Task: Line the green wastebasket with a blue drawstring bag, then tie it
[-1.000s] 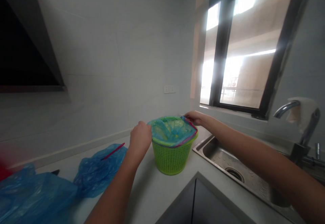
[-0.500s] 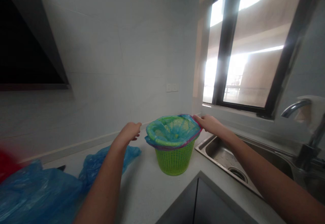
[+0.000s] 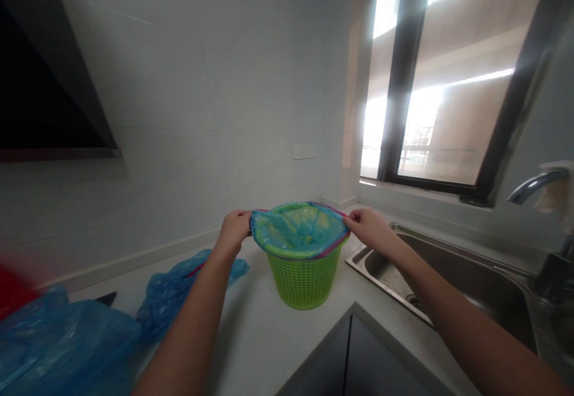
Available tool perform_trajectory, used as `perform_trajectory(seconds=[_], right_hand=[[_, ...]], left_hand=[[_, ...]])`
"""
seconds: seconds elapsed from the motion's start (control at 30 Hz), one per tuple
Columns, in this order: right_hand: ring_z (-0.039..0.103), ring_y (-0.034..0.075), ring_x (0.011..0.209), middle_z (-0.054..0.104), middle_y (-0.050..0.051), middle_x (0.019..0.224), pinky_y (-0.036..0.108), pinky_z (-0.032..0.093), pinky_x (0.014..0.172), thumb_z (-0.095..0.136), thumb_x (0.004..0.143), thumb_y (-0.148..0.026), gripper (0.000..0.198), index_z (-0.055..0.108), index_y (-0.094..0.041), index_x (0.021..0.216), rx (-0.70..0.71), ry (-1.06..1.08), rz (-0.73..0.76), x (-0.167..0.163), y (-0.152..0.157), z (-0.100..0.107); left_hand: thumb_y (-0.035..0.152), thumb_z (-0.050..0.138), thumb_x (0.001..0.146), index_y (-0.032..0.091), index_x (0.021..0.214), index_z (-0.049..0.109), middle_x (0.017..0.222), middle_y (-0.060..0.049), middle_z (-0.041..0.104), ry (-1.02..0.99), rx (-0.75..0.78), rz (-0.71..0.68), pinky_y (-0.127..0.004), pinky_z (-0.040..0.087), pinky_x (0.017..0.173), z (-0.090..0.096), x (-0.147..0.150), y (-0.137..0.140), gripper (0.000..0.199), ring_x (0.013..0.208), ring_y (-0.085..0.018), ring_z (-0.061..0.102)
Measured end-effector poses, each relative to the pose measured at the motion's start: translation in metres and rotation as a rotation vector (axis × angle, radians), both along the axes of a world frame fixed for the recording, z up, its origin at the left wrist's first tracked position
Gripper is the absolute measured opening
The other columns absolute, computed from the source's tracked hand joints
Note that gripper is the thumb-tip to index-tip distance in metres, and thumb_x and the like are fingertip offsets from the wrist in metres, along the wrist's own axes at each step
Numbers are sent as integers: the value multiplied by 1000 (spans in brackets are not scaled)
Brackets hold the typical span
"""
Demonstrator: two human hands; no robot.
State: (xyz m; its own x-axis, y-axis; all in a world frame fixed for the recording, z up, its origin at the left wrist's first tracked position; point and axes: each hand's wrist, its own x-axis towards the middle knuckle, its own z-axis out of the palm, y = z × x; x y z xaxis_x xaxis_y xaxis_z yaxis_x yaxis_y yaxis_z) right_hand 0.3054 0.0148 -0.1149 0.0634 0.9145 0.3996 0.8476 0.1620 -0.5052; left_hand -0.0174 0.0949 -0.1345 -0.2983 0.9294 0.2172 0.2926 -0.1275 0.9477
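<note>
A green plastic basket (image 3: 305, 282) with a mesh wall stands upright on the counter. A thin blue translucent plastic bag (image 3: 296, 228) lines its inside, and the bag's edge with a pink drawstring is folded over the rim. My left hand (image 3: 235, 228) pinches the bag's edge at the left side of the rim. On the opposite side, my right hand (image 3: 365, 225) grips the edge by the pink drawstring. The fingertips of both hands are partly hidden by the bag.
Crumpled blue plastic bags (image 3: 67, 336) lie at the left, beside a blurred red thing (image 3: 15, 294) and a dark pointed object (image 3: 106, 298). A steel sink (image 3: 475, 282) with a faucet (image 3: 538, 185) is on the right. Behind the basket, the wall carries a socket (image 3: 304, 151).
My left hand has moved right and taken hold of the bag's left edge, which now reaches further out. The right hand keeps its grip on the other side.
</note>
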Motion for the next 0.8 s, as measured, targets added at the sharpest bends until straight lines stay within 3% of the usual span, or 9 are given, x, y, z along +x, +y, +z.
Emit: perform_trajectory(seconds=[0.1, 0.17, 0.23, 0.37, 0.43, 0.53, 0.6, 0.7, 0.8], right_hand=[[46, 13, 55, 52, -1, 53, 28, 28, 54, 56, 86, -35, 34, 57, -17, 57, -35, 109, 83, -2, 2, 2], [42, 11, 51, 48, -2, 50, 26, 27, 51, 58, 87, -38, 37, 56, -17, 56, -79, 297, 154, -4, 5, 3], [38, 9, 46, 45, -3, 46, 24, 28, 47, 59, 89, -38, 38, 55, -16, 57, -138, 554, 257, -6, 10, 7], [52, 8, 53, 60, 1, 60, 17, 45, 51, 66, 88, -18, 17, 65, -12, 72, -216, 1161, 490, -8, 24, 13], [59, 9, 61, 67, 3, 69, 16, 53, 60, 63, 89, -8, 11, 67, -11, 79, -233, 1405, 530, -8, 29, 14], [63, 9, 60, 69, 3, 69, 16, 57, 62, 55, 94, -5, 19, 65, -12, 79, -273, 1609, 508, -8, 34, 9], [63, 8, 57, 68, 3, 68, 15, 57, 61, 51, 97, -6, 25, 65, -12, 78, -290, 1653, 495, -9, 36, 3], [63, 8, 56, 68, 3, 67, 15, 57, 61, 48, 99, -7, 27, 65, -11, 77, -284, 1655, 507, -12, 36, -2], [64, 8, 57, 68, 3, 69, 15, 57, 61, 51, 98, -7, 25, 65, -10, 78, -275, 1641, 571, -14, 34, -1]], left_hand=[[31, 59, 75, 18, 78, 59, 75, -4, 63, 74, 184, 97, -25, 41, 62, 6, 8, -7, 13, 71, -17, 57], [31, 59, 77, 19, 82, 59, 74, -3, 64, 88, 304, 87, -24, 41, 61, 10, 15, -14, 13, 68, -17, 57], [28, 59, 77, 19, 82, 58, 68, -1, 62, 12, 330, 46, -23, 42, 58, 15, 21, -21, 11, 61, -16, 56], [16, 57, 73, 16, 70, 56, 61, -1, 56, -414, 131, -83, -21, 44, 52, 27, 22, -29, 3, 53, -13, 52], [11, 51, 73, 15, 65, 55, 63, -4, 58, -671, 43, -175, -22, 49, 54, 33, 17, -31, 10, 54, -13, 55], [3, 45, 73, 13, 68, 57, 67, -7, 61, -931, -38, -324, -22, 56, 59, 41, 9, -33, 17, 57, -13, 60], [0, 45, 75, 13, 68, 57, 61, -4, 58, -978, -116, -374, -18, 54, 53, 44, 7, -35, 19, 50, -10, 56], [2, 50, 83, 13, 65, 55, 52, 0, 52, -883, -239, -412, -15, 46, 40, 45, 8, -39, 22, 38, -8, 46], [10, 57, 87, 12, 70, 61, 57, -2, 59, -722, -260, -402, -21, 53, 45, 44, 6, -43, 18, 44, -11, 55]])
